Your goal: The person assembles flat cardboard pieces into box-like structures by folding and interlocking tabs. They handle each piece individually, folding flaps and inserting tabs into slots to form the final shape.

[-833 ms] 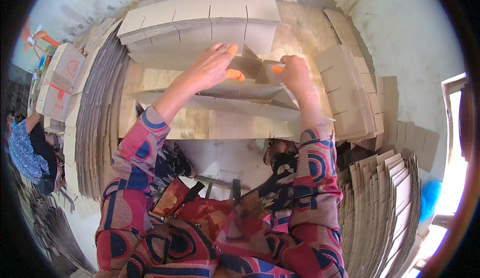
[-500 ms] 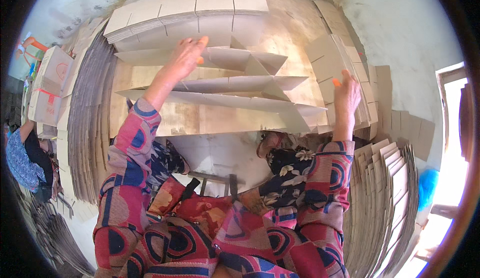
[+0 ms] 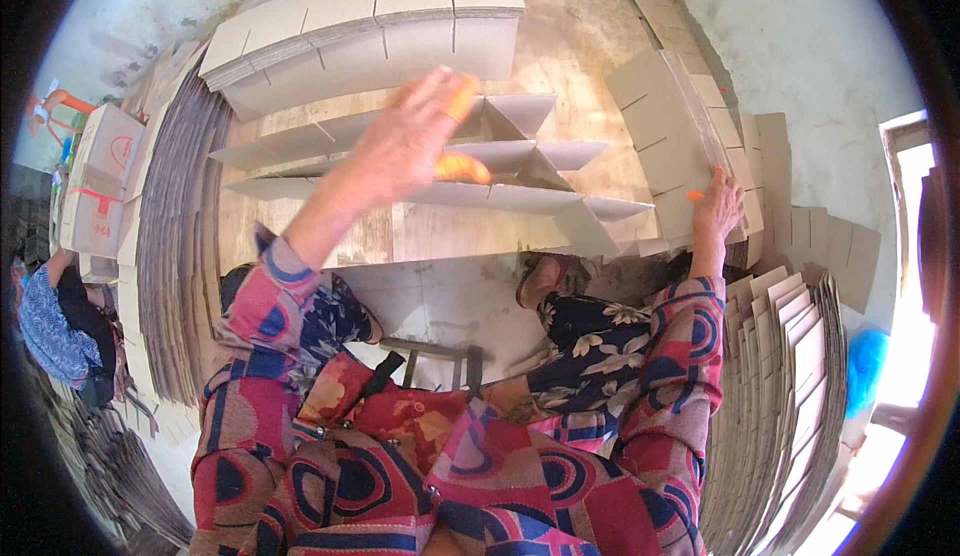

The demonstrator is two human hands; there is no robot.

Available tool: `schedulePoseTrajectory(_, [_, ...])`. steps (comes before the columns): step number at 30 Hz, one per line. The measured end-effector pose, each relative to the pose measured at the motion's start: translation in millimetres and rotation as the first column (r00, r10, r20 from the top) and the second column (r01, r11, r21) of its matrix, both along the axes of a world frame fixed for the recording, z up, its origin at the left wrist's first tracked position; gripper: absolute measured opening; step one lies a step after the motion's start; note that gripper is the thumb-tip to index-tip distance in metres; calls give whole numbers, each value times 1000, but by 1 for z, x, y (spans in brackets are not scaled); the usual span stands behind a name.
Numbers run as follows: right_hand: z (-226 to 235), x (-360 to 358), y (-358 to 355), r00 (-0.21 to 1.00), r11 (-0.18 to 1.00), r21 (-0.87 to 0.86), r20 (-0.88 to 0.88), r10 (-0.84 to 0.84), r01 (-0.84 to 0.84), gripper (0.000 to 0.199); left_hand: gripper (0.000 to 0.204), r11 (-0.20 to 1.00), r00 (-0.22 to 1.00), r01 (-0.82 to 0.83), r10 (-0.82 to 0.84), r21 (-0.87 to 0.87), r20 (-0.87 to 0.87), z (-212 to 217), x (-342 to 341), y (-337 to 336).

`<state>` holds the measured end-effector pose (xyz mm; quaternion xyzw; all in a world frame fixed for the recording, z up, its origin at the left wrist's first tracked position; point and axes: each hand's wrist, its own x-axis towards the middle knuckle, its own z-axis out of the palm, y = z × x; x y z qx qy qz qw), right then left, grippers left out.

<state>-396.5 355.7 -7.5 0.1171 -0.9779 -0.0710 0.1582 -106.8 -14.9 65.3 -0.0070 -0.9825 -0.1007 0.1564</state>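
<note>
My left hand (image 3: 410,136) hovers open, fingers spread, above several long slotted cardboard strips (image 3: 420,146) standing on edge on the wooden board (image 3: 470,231). Orange tape wraps some of its fingertips. One short cross piece (image 3: 500,121) slots diagonally through the strips. My right hand (image 3: 717,208) rests on a stack of short slotted cardboard pieces (image 3: 665,146) at the right; whether it pinches the top piece is unclear.
A pile of long slotted strips (image 3: 370,26) lies at the back. Stacks of flat cardboard stand at the left (image 3: 175,246) and right (image 3: 790,396). A cardboard box (image 3: 100,176) and a crouching person (image 3: 55,321) are at the far left.
My right hand left the strips and moved right onto the stack of short pieces. My left hand lifted off the strips and now hangs above them. The head view shifted.
</note>
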Motion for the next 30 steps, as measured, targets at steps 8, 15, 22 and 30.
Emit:
schedulePoseTrajectory(8, [-24, -31, 24, 989, 989, -76, -86, 123, -130, 26, 95, 1000, 993, 30, -31, 8, 113, -36, 3, 27])
schedulePoseTrajectory(15, [21, -11, 11, 984, 908, -385, -120, 130, -167, 23, 54, 1000, 996, 14, -15, -7, -88, -15, 53, 7])
schedulePoseTrajectory(22, [116, 75, -51, 924, 424, -891, 15, 382, -161, 37, 22, 982, 998, 58, -58, 178, -8, -58, 79, -15])
schedulePoseTrajectory(30, [126, 171, -106, 634, 443, -769, 63, 771, -462, 51, 27, 966, 997, -1, 22, 259, -77, -60, 82, 12])
